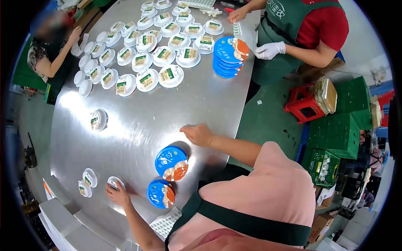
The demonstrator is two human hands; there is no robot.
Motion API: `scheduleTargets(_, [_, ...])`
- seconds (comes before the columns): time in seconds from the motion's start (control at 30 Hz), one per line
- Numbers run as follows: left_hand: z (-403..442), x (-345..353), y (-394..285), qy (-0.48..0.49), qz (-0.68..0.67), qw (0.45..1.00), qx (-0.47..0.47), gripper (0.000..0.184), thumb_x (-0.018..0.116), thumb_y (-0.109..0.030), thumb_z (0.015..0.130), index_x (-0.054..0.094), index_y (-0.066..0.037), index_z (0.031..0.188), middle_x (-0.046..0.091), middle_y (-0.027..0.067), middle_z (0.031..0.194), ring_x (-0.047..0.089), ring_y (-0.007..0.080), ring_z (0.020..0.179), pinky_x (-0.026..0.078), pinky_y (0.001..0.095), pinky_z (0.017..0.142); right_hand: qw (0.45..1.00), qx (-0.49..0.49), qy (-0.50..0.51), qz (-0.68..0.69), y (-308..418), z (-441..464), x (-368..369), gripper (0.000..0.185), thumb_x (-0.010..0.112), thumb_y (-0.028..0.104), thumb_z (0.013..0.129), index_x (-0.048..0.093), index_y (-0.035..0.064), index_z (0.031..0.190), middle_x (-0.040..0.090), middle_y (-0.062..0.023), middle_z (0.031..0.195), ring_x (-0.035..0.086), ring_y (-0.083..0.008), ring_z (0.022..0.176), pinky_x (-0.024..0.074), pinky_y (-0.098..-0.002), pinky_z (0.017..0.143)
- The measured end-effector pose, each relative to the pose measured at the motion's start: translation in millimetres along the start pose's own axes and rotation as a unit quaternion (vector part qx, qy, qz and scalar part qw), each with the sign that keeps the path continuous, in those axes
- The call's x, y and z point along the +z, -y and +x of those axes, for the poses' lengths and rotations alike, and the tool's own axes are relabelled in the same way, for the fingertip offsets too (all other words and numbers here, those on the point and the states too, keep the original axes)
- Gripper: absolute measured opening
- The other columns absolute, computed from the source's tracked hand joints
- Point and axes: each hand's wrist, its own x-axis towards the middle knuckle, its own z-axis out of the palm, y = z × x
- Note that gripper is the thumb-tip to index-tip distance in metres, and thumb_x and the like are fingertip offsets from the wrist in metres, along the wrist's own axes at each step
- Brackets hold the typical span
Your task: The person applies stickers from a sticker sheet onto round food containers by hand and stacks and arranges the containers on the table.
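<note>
The left hand grasps a white tub; the right hand, grip unclear, is near white-lettered blue lids.

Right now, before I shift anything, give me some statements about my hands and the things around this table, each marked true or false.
1. Your left hand is at a small white container. True.
2. Your right hand is gripping a blue lid. False: it is apart from both nearby blue lids.
3. The red-sleeved co-worker has a white glove on one hand. True.
4. A tall blue stack stands near that glove. True.
5. The red stool stands on the table. False: it is on the green floor.
</note>
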Motion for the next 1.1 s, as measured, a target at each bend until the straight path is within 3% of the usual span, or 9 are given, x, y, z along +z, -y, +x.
scheduleTargets(0.47, [9, 29, 17, -0.066, 0.107, 0.991, 0.038, 0.060, 0.053, -0.048, 0.093, 0.045, -0.012, 0.141, 0.042, 0.0246, 0.139, 0.044, 0.0430, 0.124, 0.039, 0.0507, 0.101, 0.999, -0.009, -0.034, 0.018, 2, -2, 0, 0.012, 0.058, 0.017, 0.086, 0.067, 0.0152, 0.093, 0.070, -0.0043, 0.081, 0.067, -0.0257, 0.067, 0.0518, -0.0401, 0.056])
scheduleTargets(0.57, [1, 34, 29, -0.057, 0.080, 0.992, 0.079, 0.061, 0.057, -0.045, 0.092, 0.044, -0.011, 0.141, 0.043, 0.0239, 0.138, 0.046, 0.0412, 0.123, 0.040, 0.0489, 0.100, 1.000, -0.001, -0.017, 0.010, 2, -2, 0, 0.012, 0.057, 0.018, 0.086, 0.067, 0.0153, 0.092, 0.070, -0.0051, 0.082, 0.067, -0.0261, 0.069, 0.0525, -0.0411, 0.058])
scheduleTargets(0.7, [-18, 19, 21, -0.073, -0.187, 0.973, 0.114, 0.059, 0.060, -0.042, 0.091, 0.048, -0.007, 0.137, 0.046, 0.0173, 0.136, 0.049, 0.0324, 0.122, 0.043, 0.0464, 0.098, 0.999, 0.018, -0.007, 0.029, 2, -3, 1, 0.013, 0.057, 0.020, 0.086, 0.067, 0.0153, 0.093, 0.071, -0.0061, 0.084, 0.068, -0.0273, 0.072, 0.0533, -0.0430, 0.062])
scheduleTargets(0.73, [-23, 2, 10, -0.007, -0.476, 0.878, -0.050, 0.054, 0.059, -0.040, 0.092, 0.051, -0.008, 0.134, 0.050, 0.0151, 0.134, 0.050, 0.0324, 0.121, 0.043, 0.0486, 0.097, 0.999, 0.025, 0.002, 0.029, 2, -3, 0, 0.014, 0.057, 0.020, 0.086, 0.068, 0.0152, 0.094, 0.071, -0.0062, 0.085, 0.068, -0.0277, 0.073, 0.0535, -0.0434, 0.063])
scheduleTargets(0.77, [-29, -20, -3, 0.060, -0.707, 0.674, -0.205, 0.050, 0.059, -0.039, 0.092, 0.054, -0.009, 0.131, 0.053, 0.0129, 0.132, 0.051, 0.0324, 0.120, 0.043, 0.0509, 0.097, 0.999, 0.021, 0.002, 0.034, 1, -3, 2, 0.014, 0.057, 0.020, 0.086, 0.068, 0.0152, 0.094, 0.071, -0.0062, 0.085, 0.068, -0.0277, 0.073, 0.0535, -0.0434, 0.063])
scheduleTargets(0.8, [-42, -53, -23, 0.084, -0.794, 0.546, -0.254, 0.047, 0.056, -0.038, 0.094, 0.054, -0.009, 0.131, 0.058, 0.0083, 0.129, 0.056, 0.0290, 0.117, 0.044, 0.0508, 0.098, 0.999, 0.021, -0.003, 0.032, -2, -4, 6, 0.014, 0.057, 0.020, 0.086, 0.068, 0.0155, 0.094, 0.071, -0.0062, 0.085, 0.068, -0.0277, 0.073, 0.0536, -0.0432, 0.063])
scheduleTargets(0.83, [-52, -61, -25, 0.076, -0.795, 0.546, -0.254, 0.047, 0.056, -0.038, 0.094, 0.054, -0.009, 0.131, 0.058, 0.0083, 0.129, 0.056, 0.0290, 0.117, 0.044, 0.0508, 0.098, 0.999, 0.020, -0.007, 0.030, -2, -3, 6, 0.015, 0.057, 0.020, 0.086, 0.068, 0.0157, 0.095, 0.071, -0.0062, 0.085, 0.069, -0.0276, 0.073, 0.0536, -0.0430, 0.063])
scheduleTargets(0.9, [-68, -73, -27, 0.119, -0.907, 0.380, -0.141, 0.047, 0.055, -0.038, 0.094, 0.054, -0.011, 0.132, 0.060, 0.0097, 0.130, 0.058, 0.0264, 0.118, 0.042, 0.0520, 0.103, 0.999, 0.020, 0.000, 0.037, -1, -3, 3, 0.015, 0.056, 0.021, 0.087, 0.067, 0.0154, 0.096, 0.071, -0.0066, 0.085, 0.069, -0.0281, 0.073, 0.0536, -0.0434, 0.064])
scheduleTargets(1.1, [-133, -115, -87, 0.183, -0.922, 0.340, 0.004, 0.077, 0.059, -0.054, 0.089, 0.032, -0.014, 0.149, 0.037, 0.0113, 0.151, 0.026, 0.0499, 0.138, 0.034, 0.0594, 0.108, 0.997, 0.033, 0.010, 0.074, -5, 1, -1, 0.017, 0.054, 0.020, 0.090, 0.067, 0.0141, 0.098, 0.071, -0.0094, 0.086, 0.068, -0.0309, 0.075, 0.0534, -0.0454, 0.068])
